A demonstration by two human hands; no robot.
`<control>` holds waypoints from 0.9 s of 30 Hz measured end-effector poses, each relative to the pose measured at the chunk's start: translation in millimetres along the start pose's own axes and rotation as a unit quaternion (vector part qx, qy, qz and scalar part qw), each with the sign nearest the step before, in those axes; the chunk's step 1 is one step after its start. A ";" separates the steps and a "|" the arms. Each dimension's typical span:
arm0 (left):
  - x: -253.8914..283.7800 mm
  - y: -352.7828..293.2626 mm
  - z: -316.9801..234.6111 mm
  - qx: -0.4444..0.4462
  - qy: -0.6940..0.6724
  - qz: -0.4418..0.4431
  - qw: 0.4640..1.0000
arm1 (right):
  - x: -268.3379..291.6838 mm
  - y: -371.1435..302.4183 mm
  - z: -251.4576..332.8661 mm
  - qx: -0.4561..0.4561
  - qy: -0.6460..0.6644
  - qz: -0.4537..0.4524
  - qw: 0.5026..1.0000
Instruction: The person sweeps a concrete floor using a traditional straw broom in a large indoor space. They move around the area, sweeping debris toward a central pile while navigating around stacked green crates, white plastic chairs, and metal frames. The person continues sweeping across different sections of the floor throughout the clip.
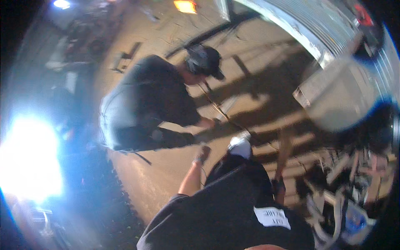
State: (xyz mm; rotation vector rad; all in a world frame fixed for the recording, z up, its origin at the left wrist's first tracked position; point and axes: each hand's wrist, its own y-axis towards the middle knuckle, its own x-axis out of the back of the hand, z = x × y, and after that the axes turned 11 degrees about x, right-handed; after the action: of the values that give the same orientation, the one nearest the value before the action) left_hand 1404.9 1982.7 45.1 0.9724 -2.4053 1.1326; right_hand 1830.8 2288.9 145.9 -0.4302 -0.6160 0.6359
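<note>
My left hand (202,154) hangs in front of my body, low above the tan ground. Its fingers look curled in, and the blur hides whatever they may hold. A band and a thin cord show at that wrist. At my right side is a dark, smeared shape that may be my right hand (278,186); its fingers cannot be made out. Just beyond it stands a brown, board-like piece (284,152). Close to my left hand, a person (154,96) in a dark cap bends forward, both hands low near a long thin rod or cable (216,107).
My white shoe (240,147) is planted ahead. Scrap wood (339,166) lies piled at right, with a white-and-blue container (356,223) nearby. A pale box-like block (339,89) and corrugated metal sheeting (318,18) are at far right. A bright lamp (31,160) glares at left.
</note>
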 end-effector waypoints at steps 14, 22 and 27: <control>39.9 -35.2 -100.5 0.151 -0.045 -0.024 0.987 | 4.9 3.6 -6.3 0.085 0.556 0.084 0.823; 60.1 -52.4 -84.3 0.211 -0.079 0.010 0.974 | -6.7 41.4 -56.7 0.043 0.597 0.300 0.743; 67.9 -60.9 -87.6 0.228 -0.140 0.039 0.963 | -17.3 46.2 -100.5 -0.081 0.425 0.139 0.891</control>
State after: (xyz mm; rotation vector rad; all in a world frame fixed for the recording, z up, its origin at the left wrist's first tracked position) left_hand 1397.3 1991.8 171.0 1.2587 -2.4626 1.7337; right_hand 1865.6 2292.7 39.5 -0.8960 0.2418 0.5948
